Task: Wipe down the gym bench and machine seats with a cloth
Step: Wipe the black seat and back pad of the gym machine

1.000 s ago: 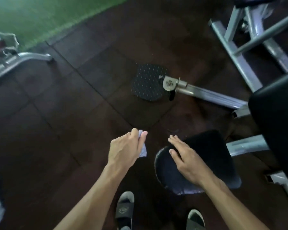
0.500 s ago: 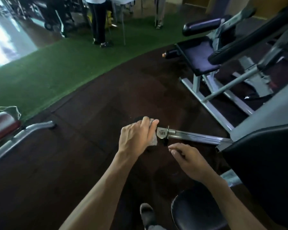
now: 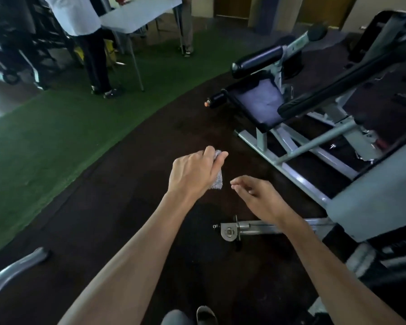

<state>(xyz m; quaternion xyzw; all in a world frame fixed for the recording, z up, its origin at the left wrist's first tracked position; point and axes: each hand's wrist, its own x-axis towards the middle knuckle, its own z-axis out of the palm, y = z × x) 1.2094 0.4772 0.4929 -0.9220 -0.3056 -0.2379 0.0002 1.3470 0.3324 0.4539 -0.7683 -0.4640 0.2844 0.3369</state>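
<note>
My left hand (image 3: 192, 173) is held out over the dark rubber floor, shut on a small grey cloth (image 3: 217, 180) that hangs from under its fingers. My right hand (image 3: 259, 198) hovers just right of the cloth, fingers loosely curled and apart, holding nothing. Ahead to the right stands a machine with a dark padded seat (image 3: 260, 102) and a black roller pad (image 3: 256, 62) above it. Both hands are well short of that seat. The round seat I touched before is out of view.
A grey machine frame (image 3: 300, 177) and a metal bar with a pin (image 3: 239, 229) lie on the floor right of my arms. Green turf (image 3: 40, 141) covers the left. A person (image 3: 89, 43) stands by a folding table (image 3: 138, 17) at the back. A curved metal leg (image 3: 17, 266) is at lower left.
My head has lifted from the round black seat toward the room and the far machine. Both hands came off the seat area and now hang in the air, the cloth still in the left.
</note>
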